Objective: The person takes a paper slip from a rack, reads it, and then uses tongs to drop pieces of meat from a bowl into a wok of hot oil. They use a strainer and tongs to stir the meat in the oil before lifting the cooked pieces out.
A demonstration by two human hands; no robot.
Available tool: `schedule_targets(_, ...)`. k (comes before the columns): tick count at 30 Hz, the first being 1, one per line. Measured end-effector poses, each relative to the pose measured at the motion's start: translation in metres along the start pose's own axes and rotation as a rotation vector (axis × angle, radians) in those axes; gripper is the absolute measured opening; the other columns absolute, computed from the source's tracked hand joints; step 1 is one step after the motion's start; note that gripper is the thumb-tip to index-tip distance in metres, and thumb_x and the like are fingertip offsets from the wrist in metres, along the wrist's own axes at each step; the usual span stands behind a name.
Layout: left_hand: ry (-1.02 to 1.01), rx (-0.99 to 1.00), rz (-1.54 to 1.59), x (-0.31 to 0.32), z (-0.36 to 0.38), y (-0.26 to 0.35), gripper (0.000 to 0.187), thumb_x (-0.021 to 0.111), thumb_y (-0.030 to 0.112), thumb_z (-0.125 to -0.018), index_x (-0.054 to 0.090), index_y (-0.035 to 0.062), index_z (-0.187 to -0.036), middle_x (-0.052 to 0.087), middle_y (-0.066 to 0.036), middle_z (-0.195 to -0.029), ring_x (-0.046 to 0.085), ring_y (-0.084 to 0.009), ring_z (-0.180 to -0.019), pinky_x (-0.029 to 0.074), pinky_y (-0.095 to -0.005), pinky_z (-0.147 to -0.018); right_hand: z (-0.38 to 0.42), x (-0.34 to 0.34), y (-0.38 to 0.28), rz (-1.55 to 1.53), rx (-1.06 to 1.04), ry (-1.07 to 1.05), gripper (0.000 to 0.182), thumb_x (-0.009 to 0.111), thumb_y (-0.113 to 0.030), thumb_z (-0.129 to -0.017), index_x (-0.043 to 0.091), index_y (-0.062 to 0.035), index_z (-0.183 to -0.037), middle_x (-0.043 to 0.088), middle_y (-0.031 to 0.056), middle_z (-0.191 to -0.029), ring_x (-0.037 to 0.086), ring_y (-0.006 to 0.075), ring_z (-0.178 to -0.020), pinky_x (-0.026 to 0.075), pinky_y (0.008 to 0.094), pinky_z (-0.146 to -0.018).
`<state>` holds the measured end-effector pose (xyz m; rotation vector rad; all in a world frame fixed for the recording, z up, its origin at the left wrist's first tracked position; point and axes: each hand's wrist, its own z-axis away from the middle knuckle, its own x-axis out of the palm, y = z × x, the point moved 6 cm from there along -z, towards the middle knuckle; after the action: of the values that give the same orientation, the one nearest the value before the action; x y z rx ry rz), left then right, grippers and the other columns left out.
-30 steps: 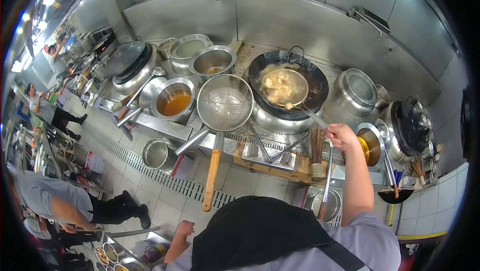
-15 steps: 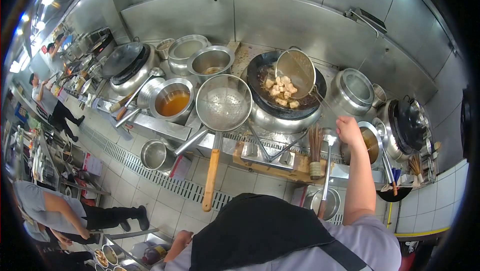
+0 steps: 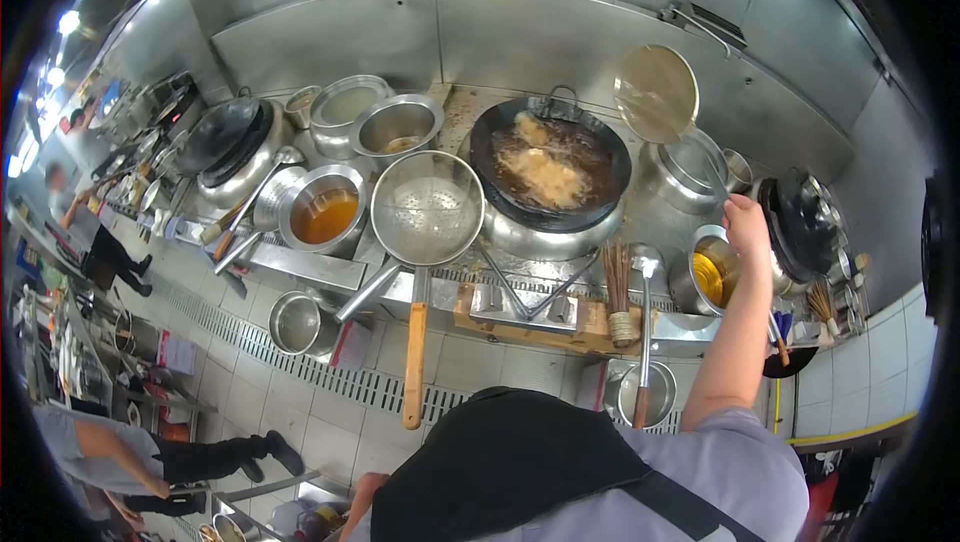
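Observation:
My right hand is closed round the handle of a wire-mesh strainer, which is raised to the right of the wok and looks bare. In the black wok, pale food chunks lie in dark, bubbling oil. Low beside my apron, my left hand shows only in part; its fingers are hidden. A large perforated strainer with a wooden handle rests to the left of the wok, far from both hands.
Pots of amber liquid stand at left and right. A bamboo brush and a ladle lie along the stove's front edge. Another black wok sits at left. A co-worker stands lower left, with others farther back.
The mesh strainer has swung from over the wok up and to the right with my right hand. The food chunks have dropped from it into the oil, which now bubbles.

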<state>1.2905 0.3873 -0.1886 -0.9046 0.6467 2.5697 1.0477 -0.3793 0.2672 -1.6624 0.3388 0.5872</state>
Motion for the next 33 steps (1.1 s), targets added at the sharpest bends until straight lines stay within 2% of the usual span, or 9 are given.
schedule_targets(4,-0.045,-0.028,-0.018,0.020,0.008,-0.022,0.025,0.071,0.024,-0.072,0.064,0.0080,-0.089,0.069,-0.012,-0.088,0.066,-0.0334,-0.087,0.053,-0.0462,-0.076,-0.076,0.056,0.141,0.626,-0.147,0.264,0.023,0.055,-0.010,-0.085,0.068,0.0058,-0.096,0.066,0.0300,-0.097,0.064,0.0417,-0.100,0.051,0.0456,-0.089)
schedule_targets(6,-0.051,-0.031,-0.032,0.018,0.007,-0.025,0.025,0.072,0.025,-0.072,0.064,0.0081,-0.089,0.069,-0.012,-0.088,0.066,-0.0334,-0.087,0.053,-0.0460,-0.076,-0.034,0.089,0.108,0.636,0.080,-0.125,0.026,0.052,-0.010,-0.085,0.067,0.0069,-0.099,0.065,0.0311,-0.102,0.062,0.0440,-0.102,0.050,0.0480,-0.089)
schedule_targets(10,-0.042,0.003,-0.083,0.001,-0.007,-0.023,0.026,0.072,0.027,-0.071,0.063,0.0084,-0.088,0.069,-0.011,-0.088,0.066,-0.0333,-0.087,0.053,-0.0456,-0.075,-0.001,0.032,0.070,0.559,-0.074,0.112,0.028,0.052,-0.012,-0.087,0.065,0.0054,-0.105,0.064,0.0299,-0.102,0.062,0.0434,-0.101,0.050,0.0456,-0.087)
schedule_targets(15,-0.002,0.045,-0.157,-0.022,-0.035,-0.015,0.027,0.072,0.028,-0.070,0.063,0.0087,-0.087,0.069,-0.011,-0.088,0.066,-0.0332,-0.086,0.053,-0.0451,-0.075,0.065,-0.014,-0.037,0.472,-0.250,-0.053,0.030,0.053,-0.013,-0.090,0.065,0.0027,-0.113,0.065,0.0287,-0.099,0.063,0.0426,-0.098,0.049,0.0430,-0.085)
schedule_targets(18,-0.024,0.232,-0.384,-0.019,-0.054,0.002,0.024,0.072,0.027,-0.070,0.063,0.0103,-0.086,0.069,-0.008,-0.086,0.065,-0.0318,-0.087,0.053,-0.0436,-0.074,0.064,0.035,-0.043,0.431,-0.230,-0.250,0.029,0.053,-0.015,-0.089,0.066,0.0021,-0.109,0.066,0.0284,-0.098,0.063,0.0433,-0.098,0.050,0.0428,-0.086)
schedule_targets(20,0.138,0.028,0.268,-0.037,-0.047,0.004,0.024,0.073,0.026,-0.070,0.063,0.0102,-0.085,0.069,-0.006,-0.082,0.066,-0.0289,-0.085,0.053,-0.0419,-0.072,0.025,0.111,0.006,0.611,-0.252,-0.300,0.024,0.053,-0.017,-0.089,0.066,0.0019,-0.098,0.066,0.0273,-0.093,0.065,0.0408,-0.090,0.050,0.0443,-0.080)
schedule_targets(24,0.067,-0.117,0.250,-0.042,-0.050,0.012,0.026,0.074,0.028,-0.070,0.063,0.0095,-0.083,0.069,-0.005,-0.079,0.067,-0.0282,-0.082,0.053,-0.0426,-0.070,0.024,0.165,-0.017,0.515,-0.303,-0.190,0.027,0.052,-0.019,-0.089,0.067,-0.0002,-0.103,0.065,0.0280,-0.100,0.061,0.0439,-0.100,0.048,0.0487,-0.089)
schedule_targets(26,0.050,0.295,-0.331,-0.019,-0.070,0.006,0.022,0.071,0.028,-0.073,0.062,0.0088,-0.080,0.069,-0.005,-0.079,0.067,-0.0287,-0.079,0.054,-0.0442,-0.070,0.024,0.151,-0.045,0.500,-0.322,-0.132,0.030,0.053,-0.022,-0.091,0.066,-0.0004,-0.108,0.065,0.0270,-0.101,0.061,0.0427,-0.101,0.049,0.0481,-0.089)
schedule_targets(33,0.042,-0.070,-0.092,-0.011,0.020,0.034,0.024,0.062,0.026,-0.084,0.065,0.0053,-0.094,0.070,-0.012,-0.084,0.069,-0.0269,-0.079,0.057,-0.0355,-0.071,-0.007,0.171,-0.059,0.750,-0.511,-0.057,0.031,0.044,-0.019,-0.095,0.065,-0.0045,-0.112,0.068,0.0228,-0.093,0.066,0.0399,-0.090,0.053,0.0492,-0.079)
